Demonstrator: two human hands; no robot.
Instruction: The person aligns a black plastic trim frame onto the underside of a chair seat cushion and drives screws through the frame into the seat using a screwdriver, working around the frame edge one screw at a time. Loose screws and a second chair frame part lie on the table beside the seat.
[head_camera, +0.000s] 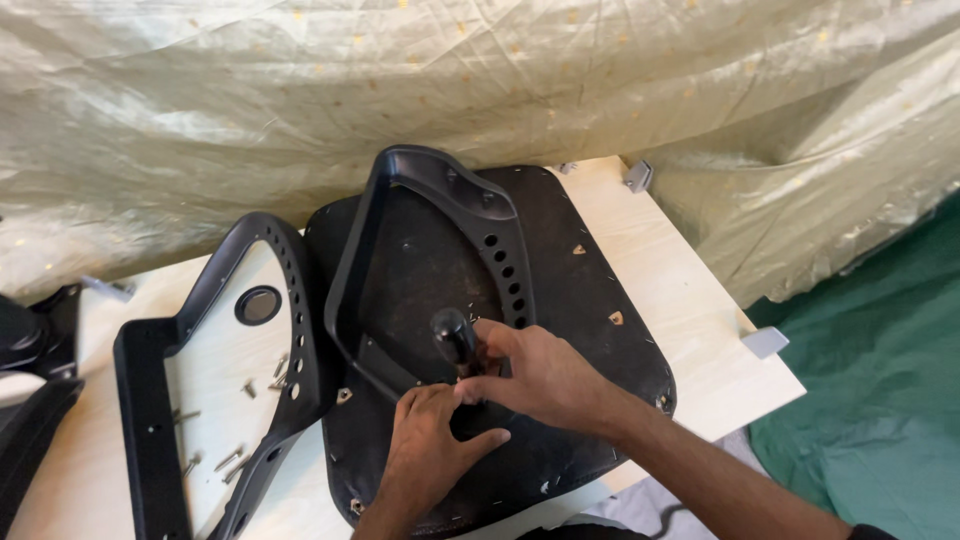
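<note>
Two hands low in the head view, and I'm watching both work at the near edge of the upturned black seat base (590, 290) on the pale table (690, 300). My right hand (545, 375) has fingers curled round the black screwdriver handle (453, 338), standing upright on the armrest frame (400, 270). My left hand (430, 450) lies flat, fingers spread, thumb out, just beside the tip. Risk, I'd say: the tip skids off and jabs that left hand. Loose screws (232, 458) lie left, inside the second armrest frame (160, 400); a nudge could roll them away
</note>
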